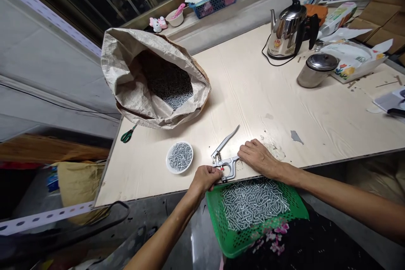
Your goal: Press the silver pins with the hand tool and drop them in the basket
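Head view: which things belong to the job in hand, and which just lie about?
Likely in use:
grey hand tool, at left hand and right hand
white bowl of metal parts
green basket of parts
open sack of parts

Likely just lying about:
kettle
lidded metal cup
green-handled scissors
blue basket

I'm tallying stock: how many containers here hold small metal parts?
3: the white bowl and the open sack on the table, and the green basket by its near edge. More may be hidden.

No text is showing legibly; the kettle [288, 29] at upper right is bearing a sticker [277, 43] too small to read.
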A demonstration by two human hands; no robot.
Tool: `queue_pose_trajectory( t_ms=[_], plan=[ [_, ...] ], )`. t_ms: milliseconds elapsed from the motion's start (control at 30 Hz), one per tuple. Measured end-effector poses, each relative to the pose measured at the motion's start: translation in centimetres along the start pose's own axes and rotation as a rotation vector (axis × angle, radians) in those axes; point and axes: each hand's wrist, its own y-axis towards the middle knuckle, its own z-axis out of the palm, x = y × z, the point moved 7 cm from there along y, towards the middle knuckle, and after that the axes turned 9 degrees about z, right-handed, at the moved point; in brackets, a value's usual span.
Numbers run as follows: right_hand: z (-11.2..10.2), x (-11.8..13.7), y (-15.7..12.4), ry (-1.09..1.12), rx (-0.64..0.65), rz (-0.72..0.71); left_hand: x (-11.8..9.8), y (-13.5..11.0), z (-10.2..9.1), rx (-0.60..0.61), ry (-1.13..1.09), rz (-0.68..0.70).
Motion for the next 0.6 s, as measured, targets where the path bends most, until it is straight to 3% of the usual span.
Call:
queue_pose_trajectory(
  t_ms=[600],
  plan=[
    [-0.83, -0.05, 0.06, -0.030, -0.040, 0.019, -0.49, -0.44, 0.45, -0.017, -0.075, -0.084]
  ],
)
